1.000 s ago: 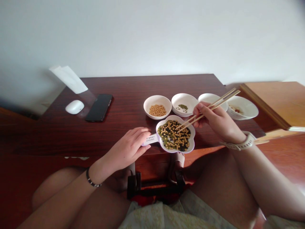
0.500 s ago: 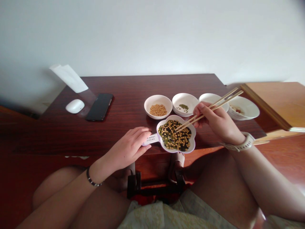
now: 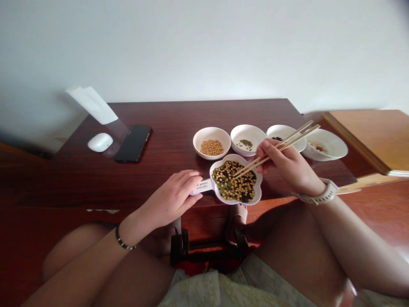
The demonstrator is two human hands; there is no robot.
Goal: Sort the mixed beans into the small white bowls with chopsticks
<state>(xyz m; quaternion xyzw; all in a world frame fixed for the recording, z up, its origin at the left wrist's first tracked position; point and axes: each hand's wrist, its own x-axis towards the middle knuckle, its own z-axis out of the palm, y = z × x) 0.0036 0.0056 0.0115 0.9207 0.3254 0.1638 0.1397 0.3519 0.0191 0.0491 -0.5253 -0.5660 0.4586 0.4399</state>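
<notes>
Wooden table (image 3: 96, 183), 4 white bowls (image 3: 211, 143)

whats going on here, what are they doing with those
A seated person holds light wooden chopsticks in the right hand, with the tips over a white flower-shaped dish of mixed yellow and dark beans. The left hand holds the dish's white labelled handle. Just beyond the dish, white bowls hold yellow soybeans, green mung beans and a few dark beans.
</notes>
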